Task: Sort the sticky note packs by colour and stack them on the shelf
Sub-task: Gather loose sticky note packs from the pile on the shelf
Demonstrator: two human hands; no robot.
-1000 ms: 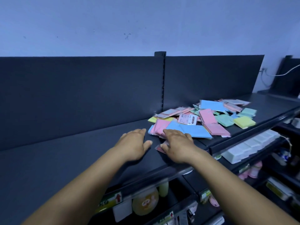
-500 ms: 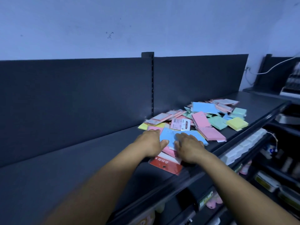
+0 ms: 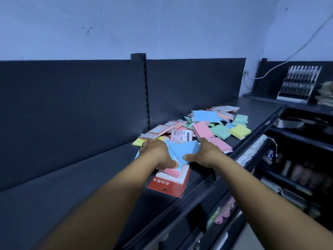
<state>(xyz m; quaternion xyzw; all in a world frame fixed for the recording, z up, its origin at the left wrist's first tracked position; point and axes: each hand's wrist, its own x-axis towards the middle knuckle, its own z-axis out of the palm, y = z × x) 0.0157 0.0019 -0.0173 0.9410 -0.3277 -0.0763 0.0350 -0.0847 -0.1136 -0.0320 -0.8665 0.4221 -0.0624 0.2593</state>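
Gripping the blue packs (image 3: 182,150) from both sides, left hand (image 3: 156,154) and right hand (image 3: 205,152) now clamp them with thumbs on the near edge; half a second ago both lay flat on top. Blue packs sit over pink packs (image 3: 171,171) and a red card (image 3: 169,184), now dragged closer to the shelf (image 3: 72,186) front lip. Left of blue packs, bare shelf. Behind, the pile (image 3: 212,123). Fingers mostly hidden.

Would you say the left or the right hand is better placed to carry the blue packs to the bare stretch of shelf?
Left, probably. Both hands grip the blue packs, but the left hand is on the side facing the bare shelf; the right hand sits against the pile.
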